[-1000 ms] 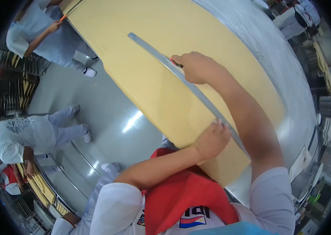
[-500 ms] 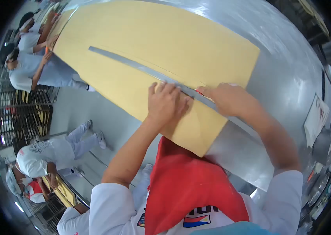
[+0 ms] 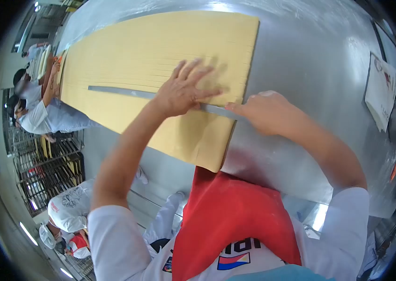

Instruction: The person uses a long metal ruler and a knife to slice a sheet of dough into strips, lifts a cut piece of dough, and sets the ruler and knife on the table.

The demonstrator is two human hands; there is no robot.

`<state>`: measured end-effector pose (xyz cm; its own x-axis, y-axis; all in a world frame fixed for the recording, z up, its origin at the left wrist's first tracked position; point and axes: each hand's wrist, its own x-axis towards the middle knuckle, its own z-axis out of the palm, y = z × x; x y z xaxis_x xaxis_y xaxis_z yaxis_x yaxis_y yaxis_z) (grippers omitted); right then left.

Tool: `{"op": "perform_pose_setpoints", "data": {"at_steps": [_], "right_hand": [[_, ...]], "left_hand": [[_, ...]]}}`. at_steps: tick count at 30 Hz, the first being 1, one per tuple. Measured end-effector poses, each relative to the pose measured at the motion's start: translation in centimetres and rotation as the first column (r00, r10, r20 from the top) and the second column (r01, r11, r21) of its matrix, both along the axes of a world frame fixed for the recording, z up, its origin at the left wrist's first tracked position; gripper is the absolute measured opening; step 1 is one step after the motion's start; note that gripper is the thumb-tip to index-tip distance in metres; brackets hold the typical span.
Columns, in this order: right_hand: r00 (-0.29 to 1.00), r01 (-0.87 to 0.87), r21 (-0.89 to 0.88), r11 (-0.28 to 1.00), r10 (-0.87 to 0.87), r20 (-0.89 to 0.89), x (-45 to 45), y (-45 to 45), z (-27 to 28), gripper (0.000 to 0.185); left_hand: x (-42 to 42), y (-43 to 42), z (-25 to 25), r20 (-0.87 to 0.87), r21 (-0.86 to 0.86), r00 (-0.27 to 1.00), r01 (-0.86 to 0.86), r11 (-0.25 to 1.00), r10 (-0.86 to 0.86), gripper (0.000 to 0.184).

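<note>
Bare left hand [image 3: 179, 96], bare right hand [image 3: 266, 112], forearms uncovered. Well up-arm from the left hand: left sleeve [image 3: 113, 234], white, short. Same from the right hand: right sleeve [image 3: 343, 220], white, short, some creasing. Both on a white shirt. Bodyward of both hands, roughly between them: red cloth [image 3: 235, 206], apron-like, wide, inner edge curved. Farther bodyward, below the right hand: bold black lettering [image 3: 242, 246], part covered by the red, can't read it. Just under that, flag-like print [image 3: 233, 261], blue and red plus lighter wedge. Below the left hand: small dark badge [image 3: 168, 264], coloured bits, too small to read. Light blue piece [image 3: 280, 273] farthest bodyward from the right hand, can't tell what.
</note>
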<state>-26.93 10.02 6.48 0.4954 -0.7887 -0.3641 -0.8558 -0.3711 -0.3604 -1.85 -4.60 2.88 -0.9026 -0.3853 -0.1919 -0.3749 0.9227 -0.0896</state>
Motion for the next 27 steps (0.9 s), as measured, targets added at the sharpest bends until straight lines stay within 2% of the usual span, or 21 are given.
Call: {"op": "perform_pose_setpoints", "data": {"at_steps": [1, 2, 4, 7, 9, 10, 12, 13, 15, 16, 17, 18, 19, 20, 21, 22, 23, 25, 26, 27], "right_hand": [[1.0, 0.012, 0.003, 1.0, -0.012, 0.006, -0.1, 0.1, -0.3, 0.046], [1.0, 0.008, -0.029, 1.0, -0.008, 0.011, -0.4, 0.4, -0.9, 0.046], [1.0, 0.01, -0.053, 0.999, -0.008, 0.023, -0.5, 0.9, -1.2, 0.046], [0.999, 0.049, 0.029, 0.998, -0.05, 0.007, -1.1, 1.8, -0.5, 0.049], [0.994, 0.086, -0.081, 0.993, -0.08, 0.073, -3.1, 4.5, -0.3, 0.054], [0.994, 0.088, -0.077, 0.993, -0.082, 0.07, -4.0, 6.0, 0.3, 0.054], [0.985, 0.146, 0.075, 0.987, -0.137, -0.107, -5.5, 8.5, 1.6, 0.058], [0.984, 0.139, 0.071, 0.988, -0.13, -0.12, -6.5, 9.5, 1.5, 0.058], [0.929, 0.366, 0.273, 0.89, -0.332, -0.162, -8.5, 11.6, 1.4, 0.061], [0.931, 0.358, 0.266, 0.895, -0.321, -0.173, -9.0, 13.1, 0.6, 0.061], [0.895, 0.413, 0.113, 0.904, -0.426, 0.135, -9.1, 14.7, -1.0, 0.058], [0.783, 0.491, -0.019, 0.871, -0.432, 0.448, -9.0, 16.1, -2.6, 0.056], [0.794, 0.475, -0.041, 0.879, -0.408, 0.45, -8.6, 16.8, -4.6, 0.056], [0.758, 0.56, -0.075, 0.825, -0.473, 0.45, -7.9, 17.2, -6.1, 0.05], [0.715, 0.633, -0.111, 0.767, -0.523, 0.463, -7.0, 17.2, -7.4, 0.045], [0.72, 0.64, -0.093, 0.763, -0.553, 0.419, -6.4, 17.0, -8.6, 0.041], [0.724, 0.648, -0.075, 0.758, -0.581, 0.373, -5.7, 16.7, -9.7, 0.037], [0.74, 0.65, -0.199, 0.734, -0.55, 0.388, -4.2, 16.3, -11.3, 0.036], [0.759, 0.624, -0.225, 0.748, -0.514, 0.4, -3.9, 15.9, -11.9, 0.036], [0.758, 0.633, -0.192, 0.75, -0.55, 0.352, -3.7, 15.9, -12.6, 0.036]], "left_hand": [[-0.8, -0.7, 0.3, 0.02, 0.082, 0.967, 0.253, 0.964, -0.255, 0.074], [-1.9, -1.1, 0.4, 0.025, 0.087, 0.963, 0.264, 0.961, -0.267, 0.074], [-3.5, -1.0, 0.8, 0.106, 0.097, 0.856, 0.498, 0.862, -0.507, 0.075], [-4.4, -0.8, 1.9, 0.203, 0.141, 0.84, 0.483, 0.864, -0.503, 0.077], [-4.4, -0.3, 2.2, 0.218, 0.114, 0.831, 0.499, 0.859, -0.512, 0.076], [-4.3, 0.3, 2.3, 0.228, 0.084, 0.828, 0.508, 0.857, -0.513, 0.075], [-4.4, 0.9, 2.2, 0.21, 0.101, 0.828, 0.511, 0.854, -0.52, 0.072], [-4.4, 1.0, 2.1, 0.201, 0.114, 0.827, 0.513, 0.851, -0.525, 0.07], [-4.2, 1.6, 1.8, 0.174, 0.107, 0.838, 0.505, 0.856, -0.517, 0.07], [-4.0, 1.9, 1.7, 0.159, 0.107, 0.84, 0.508, 0.855, -0.519, 0.07], [-3.6, 2.1, 1.4, 0.152, 0.094, 0.849, 0.498, 0.862, -0.507, 0.07], [-3.0, 2.2, 0.7, 0.048, 0.116, 0.878, 0.469, 0.876, -0.477, 0.063], [-2.3, 2.1, -0.6, -0.048, 0.133, 0.898, 0.441, 0.888, -0.438, 0.055], [-1.3, 2.2, -1.7, -0.041, 0.11, 0.908, 0.419, 0.901, -0.417, 0.055], [-0.1, 2.6, -3.0, -0.192, 0.142, 0.929, 0.344, 0.928, -0.315, 0.048], [1.6, 2.7, -4.3, -0.332, 0.175, 0.921, 0.271, 0.947, -0.202, 0.04], [3.3, 2.9, -5.4, -0.315, 0.141, 0.932, 0.231, 0.963, -0.178, 0.04], [6.4, 3.3, -7.7, -0.548, 0.247, 0.836, 0.138, 0.959, 0.021, 0.036], [8.4, 2.8, -8.2, -0.554, 0.218, 0.832, 0.108, 0.97, 0.032, 0.036], [10.1, 2.6, -9.0, -0.585, 0.224, 0.804, 0.032, 0.974, 0.108, 0.036]]}}
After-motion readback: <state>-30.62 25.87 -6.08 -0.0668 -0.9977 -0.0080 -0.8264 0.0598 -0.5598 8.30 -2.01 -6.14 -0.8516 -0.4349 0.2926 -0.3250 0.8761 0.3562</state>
